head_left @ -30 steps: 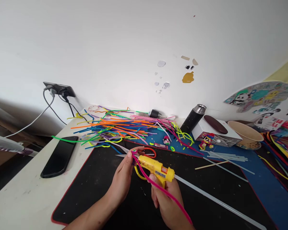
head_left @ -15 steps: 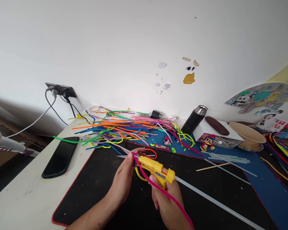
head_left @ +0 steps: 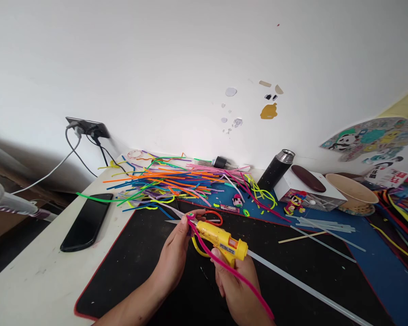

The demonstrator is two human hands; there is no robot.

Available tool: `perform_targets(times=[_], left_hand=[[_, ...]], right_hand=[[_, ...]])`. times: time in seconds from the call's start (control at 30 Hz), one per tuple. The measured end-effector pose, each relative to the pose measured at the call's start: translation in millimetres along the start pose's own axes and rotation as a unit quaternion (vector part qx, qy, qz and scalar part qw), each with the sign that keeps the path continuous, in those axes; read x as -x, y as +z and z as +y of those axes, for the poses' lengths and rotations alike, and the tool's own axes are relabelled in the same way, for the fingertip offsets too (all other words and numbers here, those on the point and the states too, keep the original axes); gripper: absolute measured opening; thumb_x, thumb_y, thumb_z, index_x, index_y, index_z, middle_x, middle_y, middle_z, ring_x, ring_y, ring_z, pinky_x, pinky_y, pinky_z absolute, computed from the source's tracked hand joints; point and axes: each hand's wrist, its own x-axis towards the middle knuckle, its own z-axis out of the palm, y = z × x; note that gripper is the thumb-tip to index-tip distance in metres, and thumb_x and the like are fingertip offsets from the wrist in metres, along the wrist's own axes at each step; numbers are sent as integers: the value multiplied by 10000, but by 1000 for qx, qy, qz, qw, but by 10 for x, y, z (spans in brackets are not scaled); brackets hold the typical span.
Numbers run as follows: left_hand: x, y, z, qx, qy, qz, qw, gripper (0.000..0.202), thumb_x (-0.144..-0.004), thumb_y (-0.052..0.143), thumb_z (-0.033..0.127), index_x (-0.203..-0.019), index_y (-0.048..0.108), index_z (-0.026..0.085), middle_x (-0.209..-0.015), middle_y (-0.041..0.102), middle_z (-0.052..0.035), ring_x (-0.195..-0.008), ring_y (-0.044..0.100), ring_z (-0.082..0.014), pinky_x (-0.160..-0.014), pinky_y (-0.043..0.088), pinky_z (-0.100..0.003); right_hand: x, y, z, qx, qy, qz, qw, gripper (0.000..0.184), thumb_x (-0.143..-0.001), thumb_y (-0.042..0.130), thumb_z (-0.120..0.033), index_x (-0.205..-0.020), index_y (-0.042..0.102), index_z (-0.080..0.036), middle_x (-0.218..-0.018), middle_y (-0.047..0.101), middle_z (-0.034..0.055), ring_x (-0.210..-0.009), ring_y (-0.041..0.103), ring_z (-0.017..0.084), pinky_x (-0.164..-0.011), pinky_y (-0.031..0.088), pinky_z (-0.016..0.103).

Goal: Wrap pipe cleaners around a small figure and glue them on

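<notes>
My right hand (head_left: 236, 280) is wrapped round the handle of a yellow hot glue gun (head_left: 221, 236), its nozzle pointing up and left. A long translucent glue stick (head_left: 302, 285) sticks out of the gun's back end. Between thumb and fingers, my left hand (head_left: 177, 246) pinches a magenta pipe cleaner (head_left: 236, 274) at its curled end, right at the nozzle tip. The rest of the pipe cleaner runs down across the gun and my right hand. Scissors with red and yellow handles (head_left: 215, 217) lie on the mat behind, partly covered by my hands and the gun.
Behind my hands lies a heap of coloured pipe cleaners (head_left: 170, 179). A black phone (head_left: 85, 222) rests on the left. To the right are a black flask (head_left: 277, 170), a tissue box (head_left: 309, 188), a bowl (head_left: 352, 192), a small figurine (head_left: 295, 203) and loose glue sticks (head_left: 323, 224).
Both hands, the glue gun and the magenta pipe cleaner stay in nearly the same place. Only the camera view has shifted very slightly.
</notes>
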Motion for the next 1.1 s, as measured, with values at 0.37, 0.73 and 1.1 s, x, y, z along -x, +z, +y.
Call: perform_targets(times=[0.37, 0.73, 1.1], left_hand=[[20, 16, 14, -1, 0, 14, 1000, 581, -918, 650, 663, -1221, 775, 183, -1270, 755, -121, -1394, 536, -362, -1183, 407, -452], [8, 4, -2, 5, -4, 11, 1000, 573, -940, 630, 640, -1238, 760, 169, -1259, 764, -133, -1358, 578, -358, -1124, 475, -441], [30, 28, 34, -16, 6, 9, 1000, 570, -924, 639, 656, -1217, 771, 185, -1245, 770, -122, -1314, 618, -358, -1101, 489, -447]], right_hand=[[5, -33, -8, 34, -8, 0, 999, 566, -960, 587, -697, -687, 695, -213, -396, 403, -35, -465, 493, 176, -508, 431, 278], [-3, -42, -29, 37, -2, 1, 999, 580, -964, 573, -700, -735, 729, -190, -392, 395, -37, -468, 482, 170, -497, 424, 270], [6, -69, -3, -15, 35, -2, 999, 555, -890, 694, -692, -609, 623, -218, -398, 368, -56, -429, 381, 131, -435, 301, 254]])
